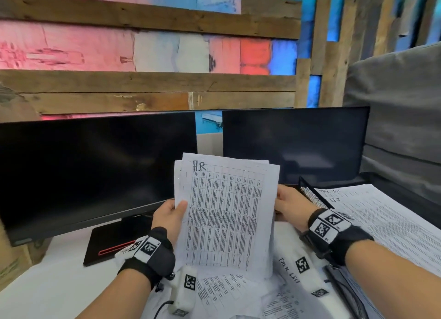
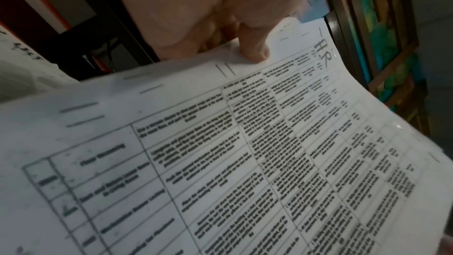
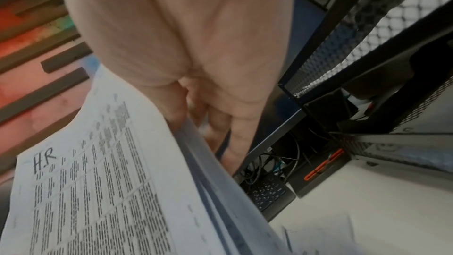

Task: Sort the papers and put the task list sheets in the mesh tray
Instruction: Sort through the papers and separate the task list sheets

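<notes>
Both hands hold a stack of papers upright before the two dark monitors (image 1: 95, 166). Left hand (image 1: 168, 217) pinches the stack's left edge, thumb on the front sheet; right hand (image 1: 290, 205) grips the right edge, fingers behind. Front sheet of the stack of papers (image 1: 226, 213) is headed "H.R", so I judge it not a task list sheet. Mesh tray (image 1: 310, 194) sits just right of the right hand and already carries a printed sheet (image 1: 393, 223) marked "Task List". More loose sheets (image 1: 238, 292) lie on the surface (image 1: 59, 283) below.

Risks, as I judge them: the stack is fanned unevenly, so a sheet could slip free; handwritten headings are small, so misfiling is possible.
</notes>
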Demonstrator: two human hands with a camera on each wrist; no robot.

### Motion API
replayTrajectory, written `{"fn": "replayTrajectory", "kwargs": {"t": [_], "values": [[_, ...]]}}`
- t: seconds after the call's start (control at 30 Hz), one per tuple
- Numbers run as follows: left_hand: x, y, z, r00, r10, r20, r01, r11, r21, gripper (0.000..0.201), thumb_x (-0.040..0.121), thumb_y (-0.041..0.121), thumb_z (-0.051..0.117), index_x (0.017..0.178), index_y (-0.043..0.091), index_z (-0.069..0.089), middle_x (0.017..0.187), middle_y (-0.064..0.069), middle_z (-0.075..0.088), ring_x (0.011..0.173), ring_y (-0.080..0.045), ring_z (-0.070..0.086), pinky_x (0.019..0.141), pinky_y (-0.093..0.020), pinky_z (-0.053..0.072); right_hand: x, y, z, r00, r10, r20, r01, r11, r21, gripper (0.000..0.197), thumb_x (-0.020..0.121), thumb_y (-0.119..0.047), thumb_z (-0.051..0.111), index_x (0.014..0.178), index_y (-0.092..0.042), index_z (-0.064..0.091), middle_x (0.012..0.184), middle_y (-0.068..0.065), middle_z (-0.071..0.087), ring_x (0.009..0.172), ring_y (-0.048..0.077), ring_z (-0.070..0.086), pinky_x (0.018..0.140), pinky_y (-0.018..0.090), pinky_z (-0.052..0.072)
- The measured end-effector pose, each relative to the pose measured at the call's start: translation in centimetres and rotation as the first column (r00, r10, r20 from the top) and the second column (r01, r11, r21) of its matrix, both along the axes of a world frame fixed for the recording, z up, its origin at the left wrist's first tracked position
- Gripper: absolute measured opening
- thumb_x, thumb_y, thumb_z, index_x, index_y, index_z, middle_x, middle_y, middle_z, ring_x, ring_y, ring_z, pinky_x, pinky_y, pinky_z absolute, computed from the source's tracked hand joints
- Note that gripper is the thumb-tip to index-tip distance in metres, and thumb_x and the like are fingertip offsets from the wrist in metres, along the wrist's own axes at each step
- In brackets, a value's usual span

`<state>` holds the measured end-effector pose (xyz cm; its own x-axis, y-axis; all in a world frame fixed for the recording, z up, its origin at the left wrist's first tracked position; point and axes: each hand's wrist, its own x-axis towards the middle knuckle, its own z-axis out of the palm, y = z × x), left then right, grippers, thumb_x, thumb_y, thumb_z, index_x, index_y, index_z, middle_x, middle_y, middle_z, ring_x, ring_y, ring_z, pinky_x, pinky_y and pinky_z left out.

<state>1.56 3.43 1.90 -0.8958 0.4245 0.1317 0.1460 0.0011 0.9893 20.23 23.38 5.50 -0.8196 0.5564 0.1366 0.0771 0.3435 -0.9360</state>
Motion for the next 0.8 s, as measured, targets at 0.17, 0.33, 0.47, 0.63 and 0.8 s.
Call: {"fn": "replayTrajectory", "kwargs": {"t": [0.17, 0.33, 0.47, 0.63, 0.8], "values": [[1.2, 1.0, 0.4, 0.999, 0.011, -0.038, -0.012, 1.0, -0.004, 0.015, 0.095, 0.016, 0.053, 0.089, 0.008, 0.065, 0.091, -0.009, 0.069, 0.085, -0.028, 0.066, 0.08, -0.038, 0.053, 1.3, 0.1, -0.7, 0.978, -0.17, 0.12, 0.159, 0.982, 0.097, 0.017, 0.093, -0.002, 0.046, 0.099, -0.008, 0.061, 0.098, 0.015, 0.072, 0.078, 0.023, 0.065, 0.079, 0.045, 0.056], [1.9, 2.1, 0.8, 0.999, -0.02, -0.026, 0.02, 1.0, 0.004, 0.021, 0.091, 0.018, 0.058, 0.081, 0.0, 0.061, 0.087, -0.02, 0.068, 0.076, -0.029, 0.062, 0.078, -0.048, 0.054, 2.5, 1.0, -0.1, 0.957, -0.28, -0.073, 0.285, 0.956, 0.064, 0.024, 0.092, 0.001, 0.049, 0.092, -0.017, 0.065, 0.09, 0.004, 0.074, 0.084, 0.025, 0.071, 0.076, 0.051, 0.058], [1.8, 2.7, 2.3, 0.998, -0.032, -0.052, 0.033, 0.999, 0.019, 0.024, 0.094, 0.021, 0.055, 0.077, 0.004, 0.058, 0.084, -0.016, 0.065, 0.076, -0.028, 0.061, 0.073, -0.04, 0.052, 3.7, 1.6, 1.3, 0.951, -0.256, -0.174, 0.259, 0.966, -0.003, 0.016, 0.093, -0.001, 0.054, 0.094, -0.012, 0.065, 0.088, 0.004, 0.075, 0.084, 0.022, 0.072, 0.08, 0.047, 0.058], [2.0, 4.1, 2.7, 0.994, -0.092, -0.054, 0.094, 0.995, 0.03, 0.03, 0.094, 0.024, 0.056, 0.085, -0.004, 0.055, 0.085, -0.019, 0.063, 0.075, -0.028, 0.059, 0.074, -0.044, 0.052, 4.2, 2.2, 1.5, 0.941, -0.225, -0.251, 0.192, 0.97, -0.148, 0.022, 0.094, 0.001, 0.052, 0.109, -0.007, 0.065, 0.098, 0.01, 0.074, 0.089, 0.027, 0.072, 0.077, 0.05, 0.058], [3.7, 5.5, 2.6, 0.997, 0.069, -0.047, -0.066, 0.996, 0.051, 0.024, 0.088, 0.031, 0.064, 0.075, 0.01, 0.066, 0.082, -0.012, 0.072, 0.082, -0.032, 0.068, 0.081, -0.046, 0.056, 5.3, 2.5, 1.5, 0.955, -0.09, -0.282, -0.017, 0.935, -0.354, 0.043, 0.085, 0.009, 0.042, 0.119, -0.009, 0.059, 0.11, 0.014, 0.07, 0.099, 0.031, 0.068, 0.078, 0.043, 0.056]]}}
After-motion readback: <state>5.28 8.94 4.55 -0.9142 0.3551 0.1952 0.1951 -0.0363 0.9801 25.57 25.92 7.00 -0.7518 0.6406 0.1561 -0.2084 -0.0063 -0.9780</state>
